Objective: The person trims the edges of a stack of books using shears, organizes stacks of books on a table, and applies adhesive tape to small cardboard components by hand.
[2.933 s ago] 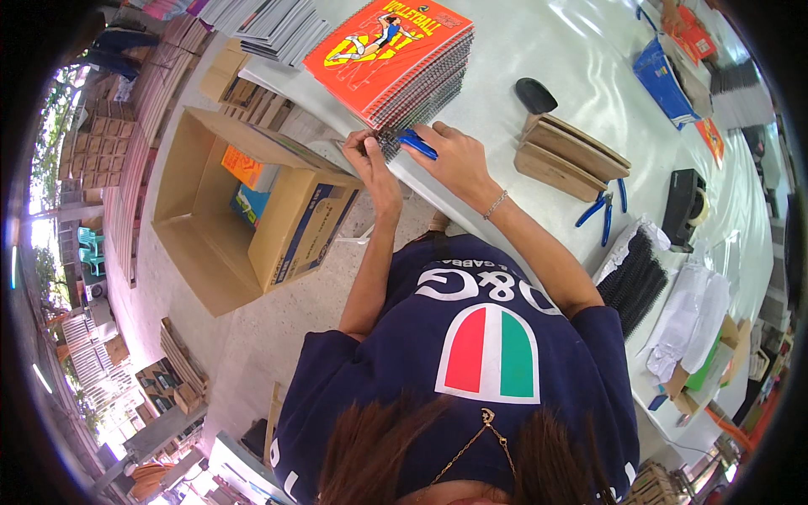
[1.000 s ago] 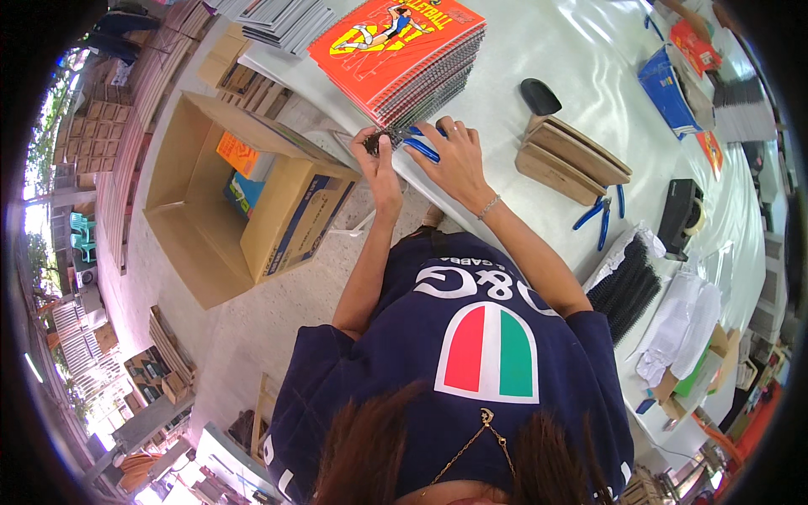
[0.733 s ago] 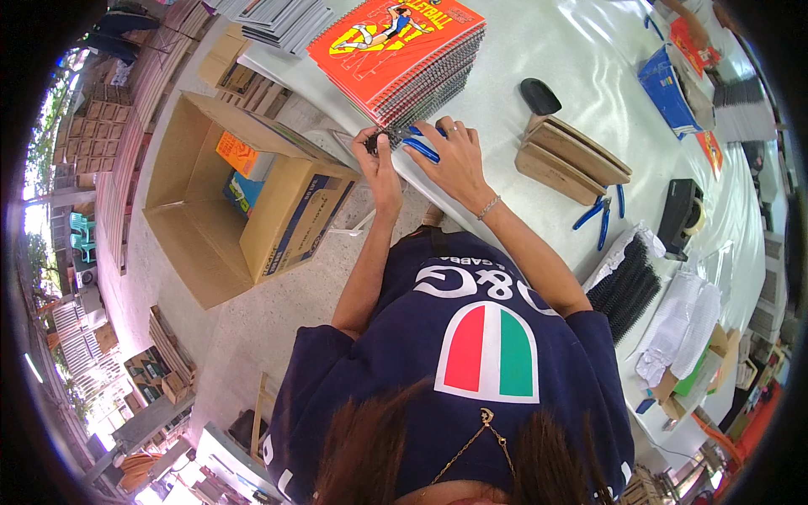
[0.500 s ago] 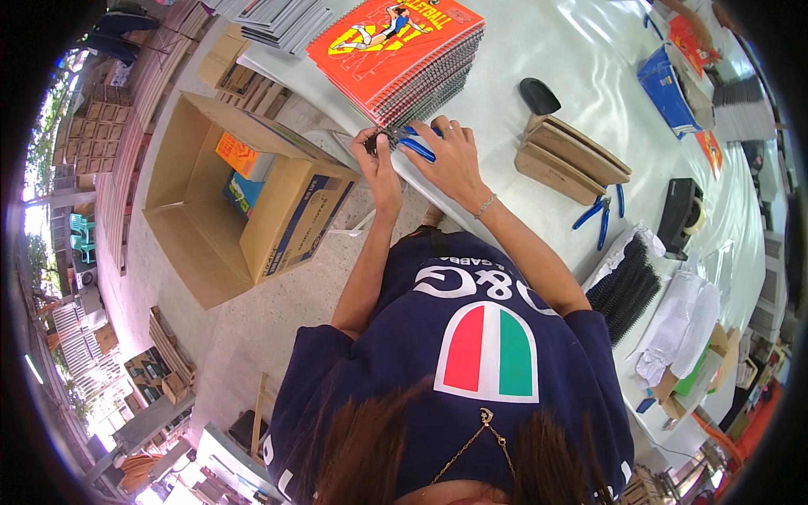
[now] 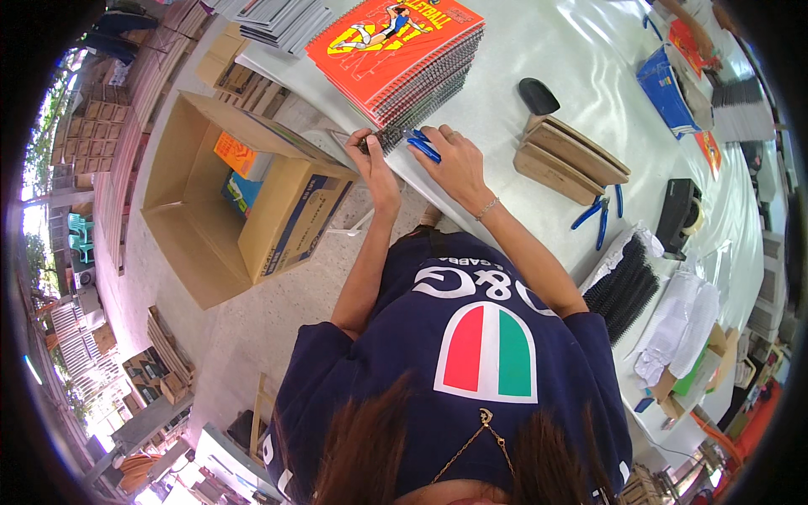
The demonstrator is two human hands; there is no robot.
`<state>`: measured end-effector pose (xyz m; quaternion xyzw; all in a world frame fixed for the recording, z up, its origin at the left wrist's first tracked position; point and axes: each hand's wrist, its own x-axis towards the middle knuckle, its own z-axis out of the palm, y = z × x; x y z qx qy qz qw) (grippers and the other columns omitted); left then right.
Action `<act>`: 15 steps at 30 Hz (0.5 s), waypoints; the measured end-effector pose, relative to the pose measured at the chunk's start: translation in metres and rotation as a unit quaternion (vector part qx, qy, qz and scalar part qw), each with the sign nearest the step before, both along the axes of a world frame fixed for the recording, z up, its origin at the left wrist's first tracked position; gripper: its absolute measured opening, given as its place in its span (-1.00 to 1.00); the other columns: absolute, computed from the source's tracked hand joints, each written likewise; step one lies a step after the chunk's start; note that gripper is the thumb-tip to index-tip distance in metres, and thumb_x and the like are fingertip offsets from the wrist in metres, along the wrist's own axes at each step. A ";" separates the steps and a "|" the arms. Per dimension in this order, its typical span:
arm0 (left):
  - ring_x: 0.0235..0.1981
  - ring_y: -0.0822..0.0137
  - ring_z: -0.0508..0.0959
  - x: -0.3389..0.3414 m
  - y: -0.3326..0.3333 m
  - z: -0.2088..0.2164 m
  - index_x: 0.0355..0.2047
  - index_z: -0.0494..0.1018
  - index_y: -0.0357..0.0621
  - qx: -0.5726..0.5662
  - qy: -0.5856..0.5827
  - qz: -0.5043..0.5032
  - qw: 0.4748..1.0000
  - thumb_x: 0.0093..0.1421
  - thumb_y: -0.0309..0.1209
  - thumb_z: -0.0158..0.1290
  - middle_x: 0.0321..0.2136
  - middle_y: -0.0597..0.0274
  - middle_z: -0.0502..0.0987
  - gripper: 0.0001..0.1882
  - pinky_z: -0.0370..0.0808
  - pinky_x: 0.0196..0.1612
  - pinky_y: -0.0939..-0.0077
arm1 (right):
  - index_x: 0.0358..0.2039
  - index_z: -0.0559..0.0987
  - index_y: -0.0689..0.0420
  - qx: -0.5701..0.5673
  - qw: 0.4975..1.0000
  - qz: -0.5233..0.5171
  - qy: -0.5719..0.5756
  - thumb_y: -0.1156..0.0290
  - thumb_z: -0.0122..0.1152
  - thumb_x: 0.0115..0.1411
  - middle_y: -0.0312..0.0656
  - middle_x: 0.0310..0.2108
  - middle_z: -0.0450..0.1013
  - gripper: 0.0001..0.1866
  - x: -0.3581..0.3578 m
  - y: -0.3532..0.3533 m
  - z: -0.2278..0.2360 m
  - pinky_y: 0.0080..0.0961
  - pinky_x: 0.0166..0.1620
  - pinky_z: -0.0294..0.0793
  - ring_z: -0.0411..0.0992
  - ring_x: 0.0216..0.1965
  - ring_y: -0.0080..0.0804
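Pale concrete floor spread across the lower left and a shiny white-covered table across the upper right, with the clock hours read from the middle of the view. Green chairs stood far off at nine o'clock. Between nine and ten, an open cardboard box lay beside the table, an orange item and a blue-green item inside it. Grey books were piled at eleven. Just before twelve, the left hand had its thumb and fingers closed round a dark tangle, too small to make out, right by the near corner of the stack. At twelve stood that stack of red spiral notebooks, close to the table's edge. Blue-handled pliers pointed at its near corner; whether their jaws were apart or together I could not tell. At one o'clock the right hand was clamped on their handles. Between one and two lay a rounded black object, at two some brown boards, and between two and three a second pair of pliers. Black coils lay just past three, and a black tape dispenser stood just before it.
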<state>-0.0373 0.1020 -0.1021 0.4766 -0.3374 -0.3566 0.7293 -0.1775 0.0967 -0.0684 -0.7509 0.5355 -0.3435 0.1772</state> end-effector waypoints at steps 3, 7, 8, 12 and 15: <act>-0.04 0.44 0.30 -0.001 0.002 0.002 0.08 0.22 -0.24 0.008 -0.052 0.001 0.999 0.41 -0.39 -0.08 -0.05 0.23 0.29 -0.70 0.24 0.12 0.49 | -0.10 0.58 0.02 -0.054 0.998 -0.015 0.034 0.03 0.27 0.15 -0.15 -0.31 0.47 -0.59 -0.002 0.000 -0.001 -0.26 -0.23 0.37 0.46 -0.29 -0.19; -0.05 0.45 0.31 -0.003 0.007 0.009 0.10 0.22 -0.24 0.026 -0.061 -0.041 0.997 0.40 -0.41 -0.06 -0.06 0.24 0.30 -0.68 0.24 0.11 0.50 | -0.06 0.58 0.01 -0.068 0.997 -0.002 0.048 0.01 0.27 0.15 -0.15 -0.26 0.44 -0.55 -0.001 -0.002 0.004 -0.27 -0.14 0.27 0.40 -0.21 -0.21; -0.07 0.45 0.31 -0.001 0.006 0.006 0.09 0.23 -0.24 0.022 -0.071 -0.040 0.996 0.40 -0.41 -0.06 -0.07 0.24 0.31 -0.68 0.26 0.09 0.51 | -0.03 0.58 0.01 -0.073 0.995 0.005 0.060 0.00 0.26 0.16 -0.16 -0.27 0.45 -0.54 0.001 -0.002 0.006 -0.28 -0.13 0.28 0.40 -0.19 -0.21; -0.12 0.44 0.32 0.001 0.003 0.003 0.01 0.28 -0.23 0.031 -0.137 -0.017 0.990 0.38 -0.46 -0.05 -0.14 0.24 0.24 -0.77 0.29 0.02 0.52 | -0.03 0.58 0.00 -0.084 0.995 0.002 0.056 0.00 0.26 0.16 -0.16 -0.29 0.44 -0.54 0.004 -0.004 0.005 -0.29 -0.14 0.28 0.41 -0.21 -0.22; -0.15 0.44 0.32 0.003 0.003 0.002 -0.02 0.30 -0.24 0.053 -0.123 -0.018 0.991 0.39 -0.45 -0.07 -0.14 0.24 0.25 -0.79 0.30 0.00 0.51 | -0.06 0.59 0.00 -0.079 0.995 0.008 0.060 0.03 0.28 0.14 -0.18 -0.30 0.44 -0.57 0.004 -0.005 0.004 -0.28 -0.16 0.29 0.41 -0.23 -0.23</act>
